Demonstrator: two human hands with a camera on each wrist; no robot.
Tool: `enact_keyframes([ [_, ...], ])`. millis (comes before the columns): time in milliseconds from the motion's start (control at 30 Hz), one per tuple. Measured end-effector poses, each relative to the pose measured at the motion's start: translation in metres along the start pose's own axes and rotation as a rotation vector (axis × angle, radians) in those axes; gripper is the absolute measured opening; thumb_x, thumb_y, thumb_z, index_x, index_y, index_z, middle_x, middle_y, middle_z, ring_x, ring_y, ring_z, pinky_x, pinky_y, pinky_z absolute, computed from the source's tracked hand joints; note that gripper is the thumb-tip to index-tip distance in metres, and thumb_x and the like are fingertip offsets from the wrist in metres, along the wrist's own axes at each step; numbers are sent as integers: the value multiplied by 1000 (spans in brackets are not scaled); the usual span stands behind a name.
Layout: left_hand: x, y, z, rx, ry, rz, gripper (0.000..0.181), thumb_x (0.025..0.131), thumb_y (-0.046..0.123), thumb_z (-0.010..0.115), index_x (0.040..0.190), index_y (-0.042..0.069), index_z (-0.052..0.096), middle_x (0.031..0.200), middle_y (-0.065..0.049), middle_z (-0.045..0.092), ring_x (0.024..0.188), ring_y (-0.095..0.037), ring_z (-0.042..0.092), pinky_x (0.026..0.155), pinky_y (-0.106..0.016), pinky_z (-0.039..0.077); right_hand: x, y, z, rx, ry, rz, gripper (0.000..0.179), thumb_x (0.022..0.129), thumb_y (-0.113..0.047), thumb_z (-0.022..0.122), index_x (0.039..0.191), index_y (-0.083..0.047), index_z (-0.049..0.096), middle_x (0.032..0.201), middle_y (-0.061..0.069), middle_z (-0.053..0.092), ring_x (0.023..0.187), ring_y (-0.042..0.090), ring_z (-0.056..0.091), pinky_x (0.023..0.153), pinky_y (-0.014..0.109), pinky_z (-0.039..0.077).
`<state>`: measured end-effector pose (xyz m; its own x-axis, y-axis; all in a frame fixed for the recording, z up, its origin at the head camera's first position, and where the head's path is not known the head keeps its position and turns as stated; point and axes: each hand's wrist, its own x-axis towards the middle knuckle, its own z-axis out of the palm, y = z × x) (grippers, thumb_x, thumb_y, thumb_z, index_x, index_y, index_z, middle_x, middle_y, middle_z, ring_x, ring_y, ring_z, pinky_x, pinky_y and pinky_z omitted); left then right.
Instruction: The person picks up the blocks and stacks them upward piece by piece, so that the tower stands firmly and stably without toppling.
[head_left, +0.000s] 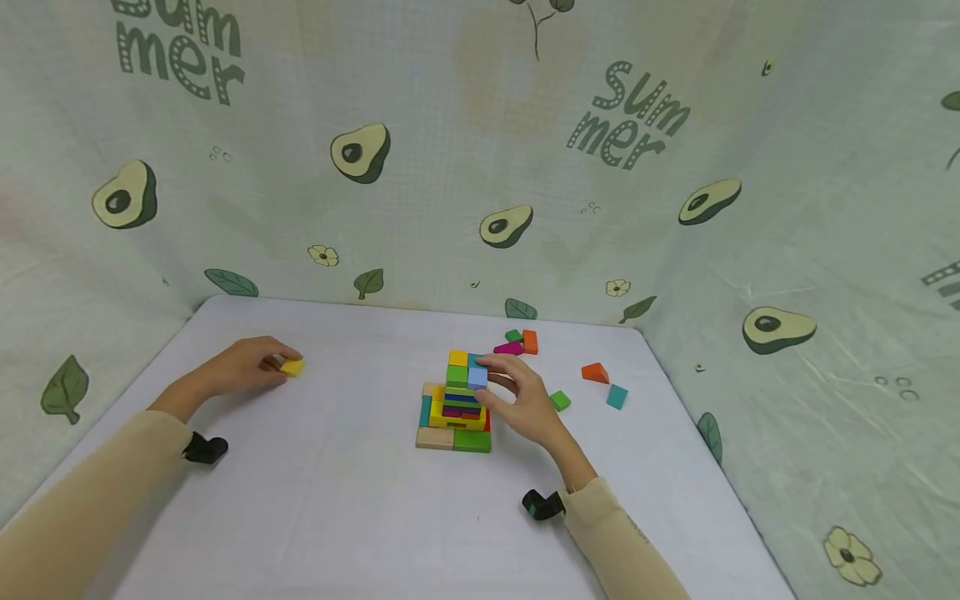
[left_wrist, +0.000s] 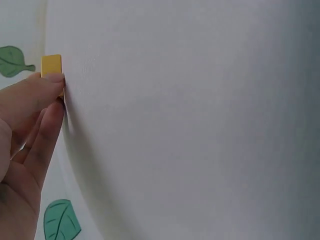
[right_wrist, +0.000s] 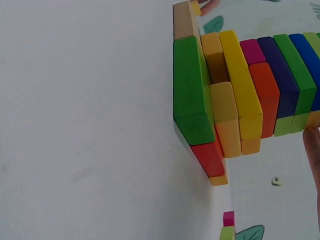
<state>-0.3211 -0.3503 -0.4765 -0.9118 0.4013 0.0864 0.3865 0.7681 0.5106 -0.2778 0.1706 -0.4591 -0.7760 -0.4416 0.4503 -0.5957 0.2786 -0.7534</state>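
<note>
A stepped tower of coloured wooden blocks (head_left: 458, 414) stands on the white table, wide at the base and narrow at the top. Its top carries a yellow block (head_left: 458, 357), a green block (head_left: 457, 376), a light blue block (head_left: 477, 378) and a partly hidden teal block. From the right, my right hand (head_left: 525, 400) reaches round this top corner, thumb at the front by the light blue block and fingers behind near the teal one. Well to the left, my left hand (head_left: 251, 367) pinches a small yellow block (left_wrist: 52, 64) between thumb and fingers, near the table's left side.
Behind and right of the tower lie loose blocks: a magenta block (head_left: 509, 348), an orange block (head_left: 530, 342), small green ones, an orange wedge (head_left: 596, 372) and a teal square (head_left: 617, 397). A printed cloth (head_left: 435, 200) hangs behind the table.
</note>
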Motion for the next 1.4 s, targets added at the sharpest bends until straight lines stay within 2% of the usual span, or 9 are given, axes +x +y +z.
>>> enact_keyframes([
  [167, 8, 5, 7, 14, 23, 31, 37, 92, 7, 83, 128, 9, 75, 118, -6, 74, 102, -21, 68, 84, -28, 58, 0, 1, 0, 0, 0, -3, 51, 98, -10, 78, 146, -16, 62, 147, 4, 59, 134, 25, 62, 110, 46, 53],
  [300, 17, 28, 12, -1, 45, 73, 37, 93, 8, 83, 129, 8, 73, 121, -6, 74, 104, -22, 70, 88, -33, 61, 1, 0, 0, 4, -2, -2, 51, 98, -10, 78, 145, -17, 62, 146, 3, 59, 134, 23, 62, 110, 48, 53],
  [467, 35, 83, 14, -55, 79, 148, 38, 92, 7, 83, 128, 9, 74, 120, -4, 75, 103, -19, 72, 90, -34, 62, 2, -1, 0, -4, -1, -3, 51, 97, -10, 78, 145, -18, 62, 146, 2, 59, 134, 22, 61, 110, 47, 53],
  [667, 57, 154, 21, -94, 115, 244, 38, 92, 14, 85, 128, 14, 75, 116, 3, 75, 97, -12, 71, 87, -34, 64, 3, 1, 0, -16, 1, 3, 51, 98, -10, 78, 146, -18, 62, 147, 2, 58, 134, 23, 61, 110, 42, 53],
  [800, 71, 191, 28, -119, 119, 329, 37, 92, 18, 85, 128, 17, 76, 117, 6, 75, 97, -10, 69, 88, -34, 64, 3, 1, 1, -9, 0, 10, 51, 98, -10, 78, 146, -18, 62, 147, 3, 58, 134, 24, 62, 109, 45, 53],
  [900, 80, 213, 33, -121, 113, 367, 36, 93, 19, 85, 128, 17, 76, 118, 7, 74, 98, -10, 69, 90, -31, 63, 2, 1, 2, -7, 0, 16, 52, 98, -12, 78, 146, -19, 62, 147, 3, 58, 134, 24, 61, 109, 48, 53],
  [1033, 89, 232, 40, -131, 100, 372, 34, 94, 18, 84, 127, 17, 77, 118, 5, 74, 103, -17, 70, 93, -33, 62, 2, 0, 2, -3, -3, 23, 53, 98, -13, 79, 147, -20, 61, 147, 2, 58, 134, 24, 61, 109, 48, 53],
  [1200, 100, 244, 48, -144, 70, 367, 33, 95, 23, 83, 127, 15, 78, 118, 2, 76, 108, -26, 71, 95, -37, 62, 2, -1, 0, 1, -4, 24, 54, 98, -12, 79, 148, -21, 60, 148, 1, 57, 134, 23, 61, 109, 47, 54],
  [1400, 108, 250, 55, -145, 45, 362, 31, 95, 23, 83, 125, 15, 78, 118, 3, 76, 106, -16, 70, 96, -33, 61, 2, 0, 0, 3, 14, -23, 57, 97, -11, 79, 150, -18, 58, 154, 7, 54, 140, 24, 56, 111, 49, 52],
])
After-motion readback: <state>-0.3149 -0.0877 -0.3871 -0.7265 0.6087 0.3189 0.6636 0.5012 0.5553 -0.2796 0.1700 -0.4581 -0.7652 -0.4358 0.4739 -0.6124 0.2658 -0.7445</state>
